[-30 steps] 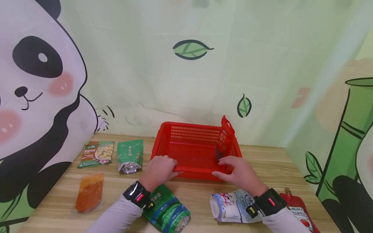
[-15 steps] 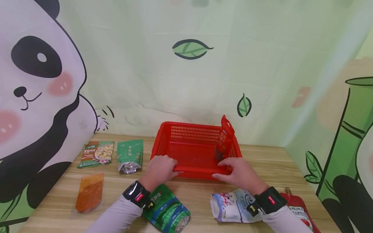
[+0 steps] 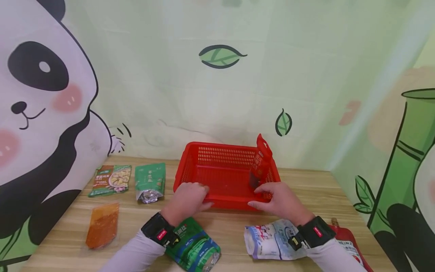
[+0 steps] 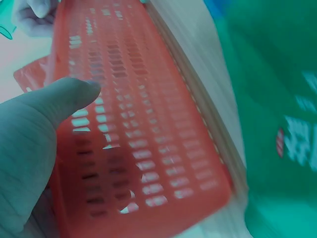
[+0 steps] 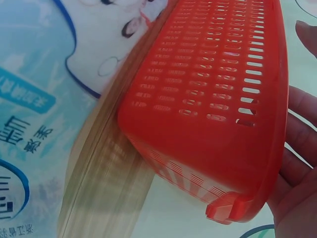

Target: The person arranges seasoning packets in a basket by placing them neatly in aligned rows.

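A red plastic basket point(image 3: 224, 203) with slotted walls stands on the wooden table. My left hand point(image 3: 187, 200) grips its front rim on the left; in the left wrist view the thumb point(image 4: 79, 96) lies against the slotted wall. On the right, my right hand point(image 3: 278, 200) has its fingers hooked over the same rim, and the right wrist view has its thumb point(image 5: 308, 37) apart from the wall. An upright red packet point(image 3: 259, 164) leans in the basket's right end. Below my left hand lies a green pouch point(image 3: 197, 247), and below the right a white-and-blue pouch point(image 3: 268, 240).
At the left lie a brown-and-green seasoning packet point(image 3: 110, 180), a green pouch with a silver base point(image 3: 150, 181) and a clear bag of orange-red contents point(image 3: 102, 224). A red Heinz ketchup pouch point(image 3: 348, 241) lies near my right wrist. A printed panda backdrop point(image 3: 217, 102) rises behind the table.
The head view has turned very slightly to the right. Both hands stay at the basket's front rim, and the basket and packets keep their places.
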Action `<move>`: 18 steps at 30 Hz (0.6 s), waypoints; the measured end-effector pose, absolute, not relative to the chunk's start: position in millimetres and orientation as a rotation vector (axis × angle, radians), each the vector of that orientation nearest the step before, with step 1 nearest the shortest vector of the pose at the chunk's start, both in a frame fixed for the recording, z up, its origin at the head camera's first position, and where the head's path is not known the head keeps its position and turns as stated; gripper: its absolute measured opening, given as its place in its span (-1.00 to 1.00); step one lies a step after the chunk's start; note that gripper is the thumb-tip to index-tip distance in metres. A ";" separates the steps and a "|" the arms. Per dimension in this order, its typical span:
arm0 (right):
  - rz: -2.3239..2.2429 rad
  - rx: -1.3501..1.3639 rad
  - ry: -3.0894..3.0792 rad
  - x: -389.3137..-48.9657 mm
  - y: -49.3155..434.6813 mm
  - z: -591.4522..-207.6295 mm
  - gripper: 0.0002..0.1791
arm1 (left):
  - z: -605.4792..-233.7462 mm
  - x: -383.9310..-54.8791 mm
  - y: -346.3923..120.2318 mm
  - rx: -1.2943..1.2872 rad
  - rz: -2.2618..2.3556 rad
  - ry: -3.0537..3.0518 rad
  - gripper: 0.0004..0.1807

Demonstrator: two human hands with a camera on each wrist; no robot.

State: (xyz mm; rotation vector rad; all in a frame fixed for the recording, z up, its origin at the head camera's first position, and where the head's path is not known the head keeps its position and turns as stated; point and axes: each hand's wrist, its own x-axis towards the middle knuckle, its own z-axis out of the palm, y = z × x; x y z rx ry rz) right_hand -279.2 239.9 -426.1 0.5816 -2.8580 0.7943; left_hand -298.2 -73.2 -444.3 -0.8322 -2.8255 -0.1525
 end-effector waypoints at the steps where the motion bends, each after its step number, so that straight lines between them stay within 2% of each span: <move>1: 0.796 0.582 -2.859 -279.1 240.3 -425.9 -0.43 | -442.9 -296.9 -71.7 -0.843 -0.155 -2.817 -0.62; 11: 0.809 0.658 -2.839 -274.6 243.0 -428.2 -0.45 | -447.2 -298.1 -69.8 -0.796 -0.189 -2.848 -0.66; 18: 0.752 0.888 -2.677 -257.0 241.7 -427.8 -0.47 | -452.7 -303.1 -76.0 -0.783 -0.170 -2.844 -0.69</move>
